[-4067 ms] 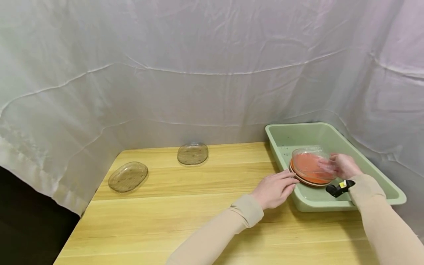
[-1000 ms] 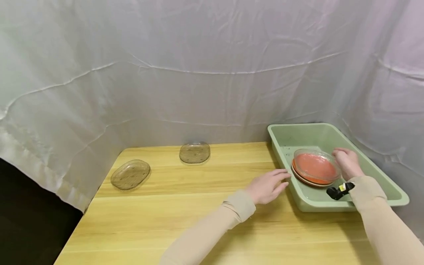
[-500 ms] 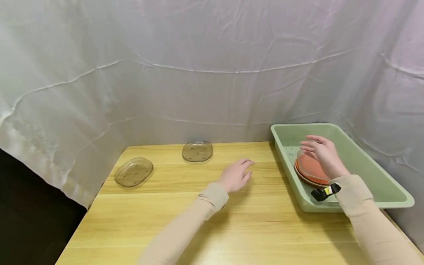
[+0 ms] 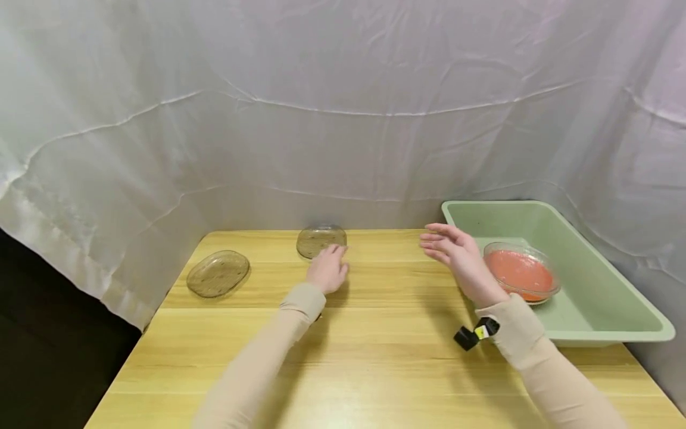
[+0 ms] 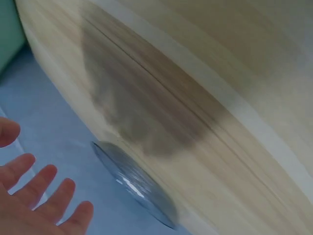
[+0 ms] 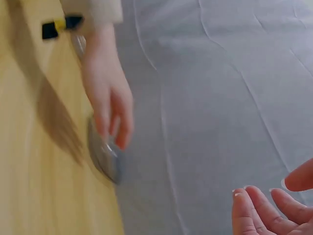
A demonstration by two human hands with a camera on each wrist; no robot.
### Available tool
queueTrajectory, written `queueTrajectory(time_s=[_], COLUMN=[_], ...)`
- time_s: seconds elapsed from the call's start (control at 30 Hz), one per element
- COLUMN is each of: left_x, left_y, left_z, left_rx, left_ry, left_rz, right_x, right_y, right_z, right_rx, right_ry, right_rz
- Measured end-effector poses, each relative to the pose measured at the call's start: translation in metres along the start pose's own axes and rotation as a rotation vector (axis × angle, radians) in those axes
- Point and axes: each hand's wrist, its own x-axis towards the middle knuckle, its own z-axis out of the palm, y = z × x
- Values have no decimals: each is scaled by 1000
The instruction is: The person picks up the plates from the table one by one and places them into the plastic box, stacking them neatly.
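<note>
My left hand (image 4: 326, 273) hovers over the table at the front edge of a clear brownish oval glass plate (image 4: 315, 239), its fingers loosely spread and overlapping the plate in the head view. The left wrist view shows those fingers (image 5: 58, 200) apart from the plate (image 5: 137, 188). To the right, my right hand (image 4: 463, 262) is in the air by the tub's left side. Nothing is in it, and its fingers stretch out, as the right wrist view also shows. A second glass plate (image 4: 217, 274) of the same kind lies farther left on the table.
A pale green tub (image 4: 600, 286) stands at the table's right. Inside it, a clear glass dish (image 4: 520, 271) sits on an orange plate (image 4: 530, 296). Grey cloth (image 4: 364, 149) hangs behind the wooden table (image 4: 386, 357) and along its sides.
My left hand has moved left from the tub's rim to the back glass plate. My right hand has let go of the glass dish and moved left out of the tub.
</note>
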Motion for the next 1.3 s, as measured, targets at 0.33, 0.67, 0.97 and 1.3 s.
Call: queueTrajectory(time_s=[0.33,0.67,0.97,1.3], left_x=[1,-3,-7,-4], left_y=[-41,-58,-56,-54], left_z=[-10,-6,0,8], left_rx=[50,48,87,92], left_ry=[-62,-109,-174,-168], left_rz=[-182,-220,-226,-239], right_x=[16,21,17,19], right_y=[47,84,98,100], right_z=[46,64,69,65], right_rx=[203,403,395,364], right_ry=[88,90,102,88], right_rz=[221,407,442,452])
